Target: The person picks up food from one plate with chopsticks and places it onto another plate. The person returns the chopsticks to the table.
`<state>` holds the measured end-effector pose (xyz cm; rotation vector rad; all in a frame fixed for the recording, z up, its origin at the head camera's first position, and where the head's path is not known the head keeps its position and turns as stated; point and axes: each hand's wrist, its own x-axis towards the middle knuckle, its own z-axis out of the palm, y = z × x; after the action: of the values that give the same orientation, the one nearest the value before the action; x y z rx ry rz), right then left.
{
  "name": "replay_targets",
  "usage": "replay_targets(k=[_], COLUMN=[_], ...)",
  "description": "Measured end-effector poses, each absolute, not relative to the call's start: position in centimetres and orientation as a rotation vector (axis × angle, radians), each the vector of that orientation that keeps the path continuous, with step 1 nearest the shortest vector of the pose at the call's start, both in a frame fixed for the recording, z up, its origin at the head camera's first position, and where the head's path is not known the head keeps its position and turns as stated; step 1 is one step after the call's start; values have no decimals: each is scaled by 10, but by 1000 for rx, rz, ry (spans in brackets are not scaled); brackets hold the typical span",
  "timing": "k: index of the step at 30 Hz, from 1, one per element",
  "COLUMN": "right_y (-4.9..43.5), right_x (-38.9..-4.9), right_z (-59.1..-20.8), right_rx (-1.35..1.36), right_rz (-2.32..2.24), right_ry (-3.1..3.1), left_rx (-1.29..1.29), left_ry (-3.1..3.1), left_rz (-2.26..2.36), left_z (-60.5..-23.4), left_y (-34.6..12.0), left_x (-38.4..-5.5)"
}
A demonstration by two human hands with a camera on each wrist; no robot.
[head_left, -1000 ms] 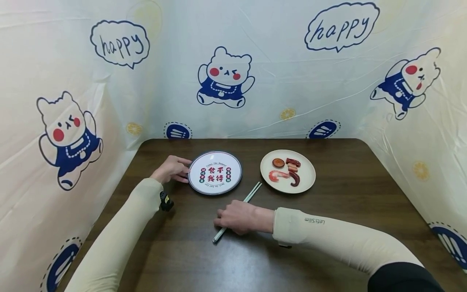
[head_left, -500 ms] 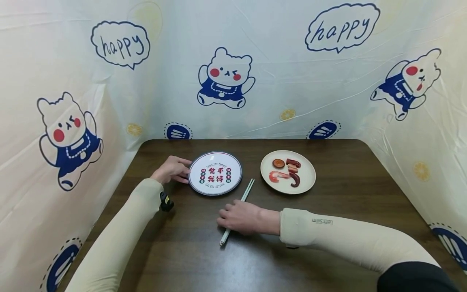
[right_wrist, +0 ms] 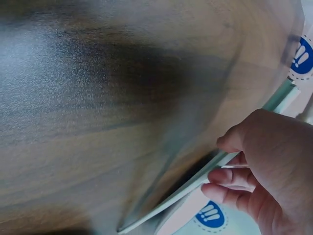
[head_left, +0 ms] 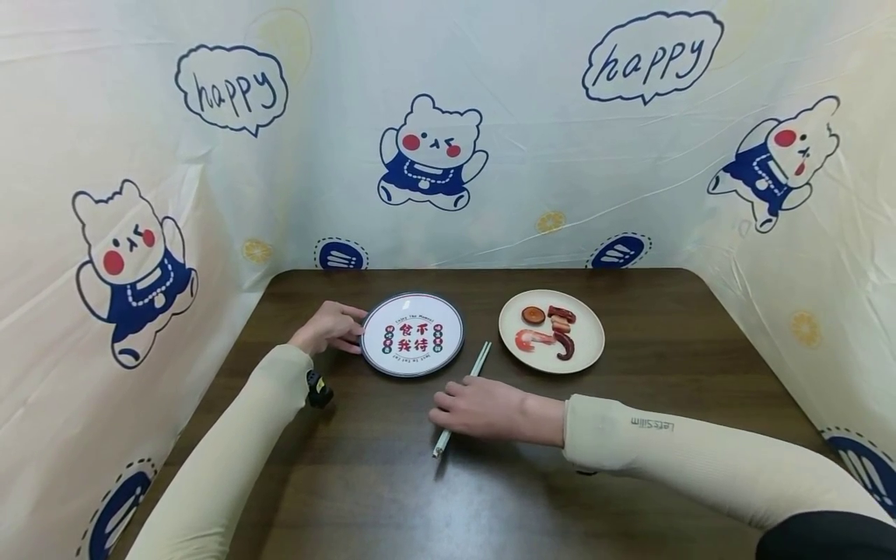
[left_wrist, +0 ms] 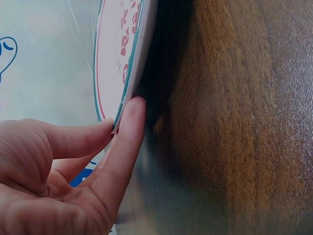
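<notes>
My left hand (head_left: 329, 327) pinches the left rim of a round white plate (head_left: 381, 311) with a blue edge and red and green lettering. In the left wrist view the thumb lies on the rim of the plate (left_wrist: 108, 105) and a finger (left_wrist: 132, 117) supports it from below. A pair of pale green chopsticks (head_left: 479, 360) slants across the table in my right hand (head_left: 479, 408). From the right wrist, the thumb is seen on one side of the chopsticks (right_wrist: 183, 190) and fingers on the other, with the thin tips low over the wood.
To the right stands a cream plate (head_left: 514, 313) bearing a round brown slice (head_left: 533, 315), a shrimp (head_left: 530, 341), a dark curved tentacle (head_left: 565, 346) and meat pieces (head_left: 561, 313). The brown wooden table (head_left: 350, 505) ends at a printed cloth backdrop (head_left: 532, 140).
My right hand has shifted to the right with the chopsticks, which now point more steeply away from me. The left hand and both plates have stayed in place.
</notes>
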<state>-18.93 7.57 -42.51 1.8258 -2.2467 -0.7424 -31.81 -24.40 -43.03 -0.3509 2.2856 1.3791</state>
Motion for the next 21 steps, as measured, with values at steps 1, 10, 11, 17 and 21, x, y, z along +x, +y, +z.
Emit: replay_targets(k=[1, 10, 11, 17, 21], right_y=[77, 91, 92, 98, 101], right_x=[-190, -194, -194, -195, -198], right_z=[-423, -405, -403, -392, -386], right_rx=[1828, 1818, 1816, 1783, 1722], right_rz=[-722, -532, -507, -349, -202], right_ry=[-2242, -2354, -2363, -2463, -2569], left_rx=[-351, -349, -346, -330, -325], left_ry=[2288, 2307, 2309, 2302, 2298], left_rz=[1380, 1389, 1388, 1391, 1392], left_z=[-431, -434, -434, -434, -434], left_y=[-244, -246, -246, -246, -246], left_x=[-318, -319, -319, -318, -318])
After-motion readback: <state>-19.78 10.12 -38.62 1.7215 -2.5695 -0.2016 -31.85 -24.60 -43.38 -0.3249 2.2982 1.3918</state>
